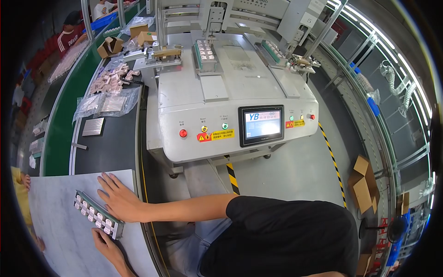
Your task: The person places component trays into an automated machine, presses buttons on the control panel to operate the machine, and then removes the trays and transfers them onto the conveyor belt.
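A long metal fixture block (102,214) with a green side lies slantwise on the grey-white tabletop, holding a double row of small white parts with dark markings. My right hand (119,198) rests along its upper side, open, with fingers stretched out and apart and the palm edge against the block. At the lower end, my left hand (107,249) has its bent thumb and finger on the block's near edge. The remaining left fingers are partly hidden. Both forearms reach in from the right.
A white machine (194,120) with a lit touchscreen (261,124) carries two similar loaded fixtures (206,55) (273,51). On the dark bench lie pale parts (115,79), plastic bags (112,102) and a flat metal plate (93,127). Cardboard boxes (363,184) stand right. Co-workers (69,37) appear left.
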`<state>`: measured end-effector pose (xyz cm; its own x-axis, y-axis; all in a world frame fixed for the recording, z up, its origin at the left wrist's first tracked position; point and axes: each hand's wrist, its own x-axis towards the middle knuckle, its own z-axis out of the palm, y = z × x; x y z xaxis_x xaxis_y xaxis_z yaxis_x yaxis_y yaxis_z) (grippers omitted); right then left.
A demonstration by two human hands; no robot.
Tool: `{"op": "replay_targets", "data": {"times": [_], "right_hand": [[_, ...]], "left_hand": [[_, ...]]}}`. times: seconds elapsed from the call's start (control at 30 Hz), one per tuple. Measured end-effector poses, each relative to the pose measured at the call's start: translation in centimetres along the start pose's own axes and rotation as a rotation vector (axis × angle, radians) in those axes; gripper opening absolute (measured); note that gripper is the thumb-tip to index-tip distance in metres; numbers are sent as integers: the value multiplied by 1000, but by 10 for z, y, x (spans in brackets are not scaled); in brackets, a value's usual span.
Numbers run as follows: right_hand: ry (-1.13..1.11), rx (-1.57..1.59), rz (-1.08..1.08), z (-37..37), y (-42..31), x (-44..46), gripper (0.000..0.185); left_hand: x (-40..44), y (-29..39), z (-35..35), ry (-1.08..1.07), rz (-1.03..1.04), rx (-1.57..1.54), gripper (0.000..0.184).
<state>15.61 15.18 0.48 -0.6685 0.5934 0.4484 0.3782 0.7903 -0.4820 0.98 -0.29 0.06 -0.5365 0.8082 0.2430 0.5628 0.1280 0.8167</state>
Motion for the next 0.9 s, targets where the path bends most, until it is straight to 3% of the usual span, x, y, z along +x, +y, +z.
{"op": "replay_targets", "data": {"times": [0.9], "right_hand": [[35, 19, -14, 6, 1, -1, 53]], "left_hand": [[0, -6, -1, 0, 4, -15, 19]]}}
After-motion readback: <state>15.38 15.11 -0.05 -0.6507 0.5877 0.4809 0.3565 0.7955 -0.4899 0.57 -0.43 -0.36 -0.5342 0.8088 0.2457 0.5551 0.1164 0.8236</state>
